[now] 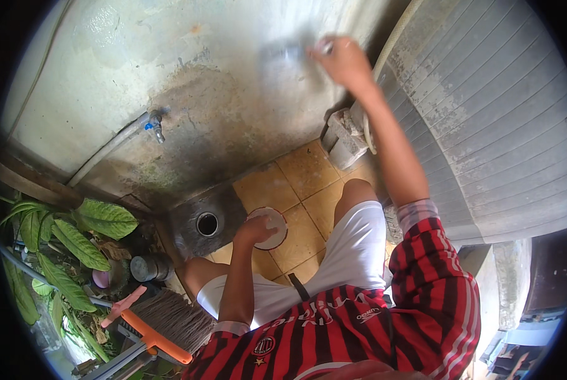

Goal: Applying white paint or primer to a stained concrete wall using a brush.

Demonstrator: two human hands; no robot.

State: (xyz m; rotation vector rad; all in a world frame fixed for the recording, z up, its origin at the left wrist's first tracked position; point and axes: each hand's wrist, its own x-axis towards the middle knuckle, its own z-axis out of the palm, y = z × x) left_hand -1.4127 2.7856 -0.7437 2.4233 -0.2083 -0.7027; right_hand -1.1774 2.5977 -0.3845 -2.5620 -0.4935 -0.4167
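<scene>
My right hand (343, 63) is raised against the stained pale wall (220, 44), closed around a blurred handheld tool (288, 52) with a flat, greyish end. Motion smears the tool, so I cannot tell its exact kind. Its flat end is at the wall surface, left of my fingers. Low between my knees, my left hand (256, 232) grips a round white container (274, 229) with a dark red rim. Its fingers lie over the near left part of the container, above the tiled floor (302, 183).
A blue-handled tap (155, 126) juts from the wall. Below it a round drain hole (207, 223) opens in a dark slab. Leafy plants (62, 247) and an orange-headed broom (157, 335) stand left. Concrete blocks (345, 139) and a large grey ribbed tank (486, 114) are right.
</scene>
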